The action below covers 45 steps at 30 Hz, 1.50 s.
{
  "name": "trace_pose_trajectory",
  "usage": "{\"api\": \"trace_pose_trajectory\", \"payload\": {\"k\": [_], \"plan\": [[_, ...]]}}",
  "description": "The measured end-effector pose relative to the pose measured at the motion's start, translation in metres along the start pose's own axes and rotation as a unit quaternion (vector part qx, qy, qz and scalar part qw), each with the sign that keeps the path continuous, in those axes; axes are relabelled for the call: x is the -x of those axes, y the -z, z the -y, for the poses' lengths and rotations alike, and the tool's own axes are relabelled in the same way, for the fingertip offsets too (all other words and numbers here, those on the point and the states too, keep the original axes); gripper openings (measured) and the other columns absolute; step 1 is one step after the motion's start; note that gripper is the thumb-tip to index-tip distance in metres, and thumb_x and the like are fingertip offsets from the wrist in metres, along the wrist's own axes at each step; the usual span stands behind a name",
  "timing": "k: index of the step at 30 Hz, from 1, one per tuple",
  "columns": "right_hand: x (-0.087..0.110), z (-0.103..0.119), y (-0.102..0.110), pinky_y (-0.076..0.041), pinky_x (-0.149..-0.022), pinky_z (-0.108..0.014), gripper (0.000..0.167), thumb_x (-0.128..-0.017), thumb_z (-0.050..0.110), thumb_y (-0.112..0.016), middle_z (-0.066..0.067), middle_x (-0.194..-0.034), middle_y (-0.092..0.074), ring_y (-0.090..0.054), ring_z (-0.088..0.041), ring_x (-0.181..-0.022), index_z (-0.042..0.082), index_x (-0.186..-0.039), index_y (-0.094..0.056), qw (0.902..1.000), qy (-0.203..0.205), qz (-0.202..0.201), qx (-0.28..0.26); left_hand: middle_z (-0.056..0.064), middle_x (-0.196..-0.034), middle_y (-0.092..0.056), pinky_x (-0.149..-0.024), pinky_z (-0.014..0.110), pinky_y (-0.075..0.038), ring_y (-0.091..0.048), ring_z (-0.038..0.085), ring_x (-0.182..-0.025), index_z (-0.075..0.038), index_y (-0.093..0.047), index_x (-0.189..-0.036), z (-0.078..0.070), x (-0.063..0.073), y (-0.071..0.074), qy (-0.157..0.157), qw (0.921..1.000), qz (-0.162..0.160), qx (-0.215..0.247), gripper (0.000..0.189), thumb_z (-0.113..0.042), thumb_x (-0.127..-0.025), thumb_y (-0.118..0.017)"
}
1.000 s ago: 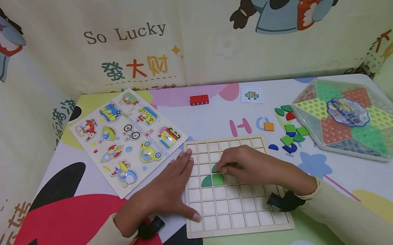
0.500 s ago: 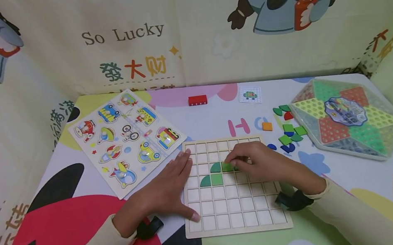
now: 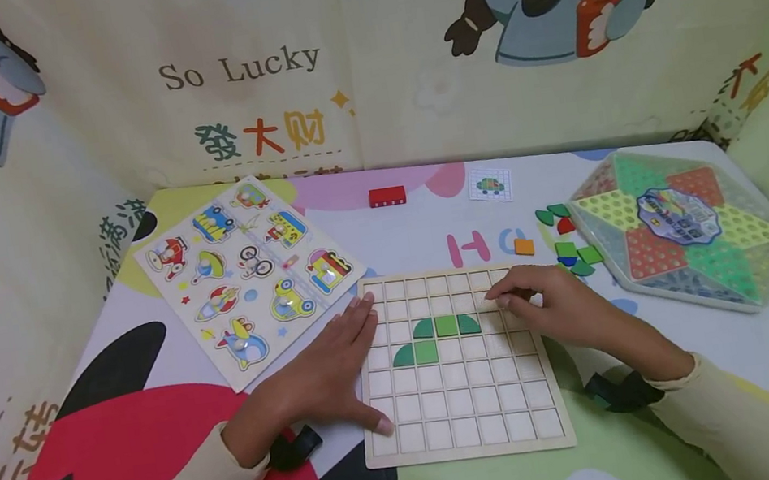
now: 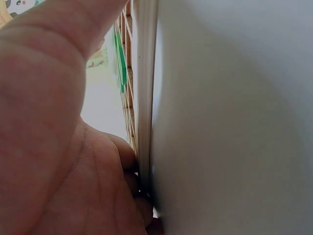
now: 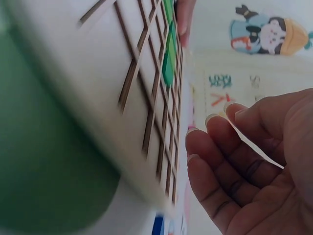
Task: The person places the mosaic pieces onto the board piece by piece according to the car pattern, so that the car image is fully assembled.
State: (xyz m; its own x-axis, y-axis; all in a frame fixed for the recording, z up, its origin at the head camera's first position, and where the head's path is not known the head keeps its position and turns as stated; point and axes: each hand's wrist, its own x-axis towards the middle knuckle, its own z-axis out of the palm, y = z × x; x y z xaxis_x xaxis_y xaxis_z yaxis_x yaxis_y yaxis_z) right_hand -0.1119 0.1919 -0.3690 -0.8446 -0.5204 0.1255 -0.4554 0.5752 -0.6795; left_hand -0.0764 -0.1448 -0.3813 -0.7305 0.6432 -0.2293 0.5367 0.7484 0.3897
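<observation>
A wooden grid board [image 3: 469, 453] lies on the table. My left hand [image 3: 329, 371] rests along its left edge, fingers extended and thumb at the lower left; the left wrist view has the palm [image 4: 73, 186] against the board's side. On the grid, a light green square [image 3: 446, 326] sits between two dark green quarter-round pieces [image 3: 468, 324]. Below are another light green square [image 3: 426, 352] and a dark green quarter-round [image 3: 402, 355]. Over the board's upper right is my right hand [image 3: 556, 302]. Its fingers [image 5: 210, 147] are loosely bent, with nothing between them and the thumb.
Loose green, red and blue pieces [image 3: 589, 255] and an orange square [image 3: 523, 247] lie right of the board, by a hexagonal clear-lidded box [image 3: 669, 266]. A vehicle picture board [image 3: 251, 291] stands left. Behind are a red block [image 3: 387, 197] and a small pattern card [image 3: 490, 186].
My right hand has moved rightward from the green pieces toward the board's upper right, uncovering the upper row's square and right-hand quarter-round. My left hand has stayed at the edge.
</observation>
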Motion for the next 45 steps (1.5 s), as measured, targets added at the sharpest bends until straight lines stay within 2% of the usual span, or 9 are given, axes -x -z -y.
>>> {"api": "trace_pose_trajectory", "payload": {"k": [7, 13, 19, 24, 27, 31, 35, 41, 45], "plan": [[0.006, -0.017, 0.014, -0.053, -0.066, -0.025, 0.019, -0.090, -0.003, -0.066, -0.001, -0.098, -0.068, -0.060, -0.011, -0.078, 0.008, -0.105, -0.072, 0.9984, -0.011, -0.048, 0.026, 0.012, -0.162, -0.005, -0.116, 0.048, -0.013, -0.001, 0.030, -0.147, 0.000, -0.017, -0.154, 0.000, 0.000, 0.001, 0.003, 1.0000, -0.002, 0.004, 0.130, -0.064, -0.061, -0.081], [-0.002, -0.032, 0.027, -0.051, -0.066, -0.019, 0.016, -0.090, -0.001, -0.067, -0.008, -0.099, -0.068, -0.061, -0.012, -0.079, 0.003, -0.105, -0.071, 0.9944, -0.040, -0.094, 0.028, 0.012, -0.162, -0.004, -0.116, 0.048, -0.014, -0.001, 0.030, -0.148, -0.001, -0.018, -0.154, 0.000, 0.000, 0.000, 0.002, 0.9999, -0.001, 0.012, 0.129, -0.064, -0.061, -0.081], [-0.014, -0.047, 0.039, -0.047, -0.069, -0.012, 0.015, -0.092, 0.004, -0.066, -0.014, -0.103, -0.069, -0.062, -0.019, -0.085, 0.000, -0.106, -0.069, 0.9893, -0.083, -0.116, 0.034, 0.011, -0.162, -0.004, -0.116, 0.048, -0.014, 0.000, 0.029, -0.148, -0.001, -0.018, -0.154, 0.001, 0.000, 0.000, -0.002, 0.9999, 0.001, 0.012, 0.130, -0.067, -0.061, -0.079], [-0.021, -0.053, 0.045, -0.045, -0.069, -0.009, 0.019, -0.094, 0.005, -0.064, -0.019, -0.111, -0.066, -0.063, -0.031, -0.092, -0.002, -0.111, -0.067, 0.9878, -0.109, -0.107, 0.028, 0.011, -0.162, -0.003, -0.116, 0.048, -0.013, 0.000, 0.029, -0.148, -0.001, -0.017, -0.154, 0.000, 0.000, 0.002, -0.003, 0.9999, 0.002, 0.014, 0.130, -0.067, -0.060, -0.079], [-0.025, -0.057, 0.045, -0.046, -0.071, -0.012, 0.022, -0.095, 0.006, -0.063, -0.021, -0.115, -0.063, -0.063, -0.035, -0.095, -0.003, -0.115, -0.065, 0.9886, -0.119, -0.089, 0.021, 0.012, -0.162, -0.003, -0.116, 0.048, -0.012, 0.000, 0.029, -0.148, -0.001, -0.017, -0.154, 0.000, 0.001, 0.002, -0.002, 0.9999, 0.003, 0.015, 0.130, -0.066, -0.061, -0.080], [-0.029, -0.062, 0.040, -0.053, -0.081, -0.032, 0.025, -0.095, 0.007, -0.063, -0.020, -0.117, -0.060, -0.061, -0.035, -0.100, -0.002, -0.119, -0.064, 0.9868, -0.147, -0.067, 0.012, 0.012, -0.162, -0.004, -0.116, 0.048, -0.013, 0.000, 0.029, -0.148, -0.001, -0.017, -0.154, -0.001, 0.001, 0.002, 0.000, 0.9999, 0.004, 0.014, 0.130, -0.065, -0.061, -0.080], [-0.032, -0.064, 0.034, -0.052, -0.087, -0.048, 0.026, -0.094, 0.007, -0.064, -0.019, -0.114, -0.061, -0.062, -0.034, -0.100, -0.001, -0.118, -0.064, 0.9846, -0.166, -0.055, 0.011, 0.011, -0.162, -0.004, -0.116, 0.048, -0.013, 0.000, 0.029, -0.148, -0.001, -0.017, -0.154, -0.001, 0.001, 0.002, 0.000, 0.9999, 0.003, 0.016, 0.130, -0.065, -0.061, -0.080], [-0.036, -0.063, 0.029, -0.051, -0.086, -0.051, 0.026, -0.091, 0.004, -0.067, -0.018, -0.108, -0.061, -0.062, -0.035, -0.097, -0.001, -0.116, -0.065, 0.9871, -0.150, -0.045, 0.034, 0.012, -0.162, -0.004, -0.116, 0.048, -0.013, -0.001, 0.030, -0.148, -0.001, -0.017, -0.154, -0.001, 0.002, 0.002, -0.001, 0.9999, 0.001, 0.014, 0.130, -0.065, -0.061, -0.080], [-0.038, -0.058, 0.028, -0.051, -0.084, -0.049, 0.029, -0.091, 0.003, -0.066, -0.019, -0.106, -0.060, -0.059, -0.033, -0.095, -0.004, -0.119, -0.064, 0.9848, -0.153, -0.033, 0.076, 0.012, -0.162, -0.004, -0.116, 0.048, -0.013, -0.001, 0.030, -0.148, 0.000, -0.017, -0.154, -0.001, 0.002, 0.002, -0.002, 0.9999, 0.001, 0.016, 0.130, -0.065, -0.061, -0.080]]}}
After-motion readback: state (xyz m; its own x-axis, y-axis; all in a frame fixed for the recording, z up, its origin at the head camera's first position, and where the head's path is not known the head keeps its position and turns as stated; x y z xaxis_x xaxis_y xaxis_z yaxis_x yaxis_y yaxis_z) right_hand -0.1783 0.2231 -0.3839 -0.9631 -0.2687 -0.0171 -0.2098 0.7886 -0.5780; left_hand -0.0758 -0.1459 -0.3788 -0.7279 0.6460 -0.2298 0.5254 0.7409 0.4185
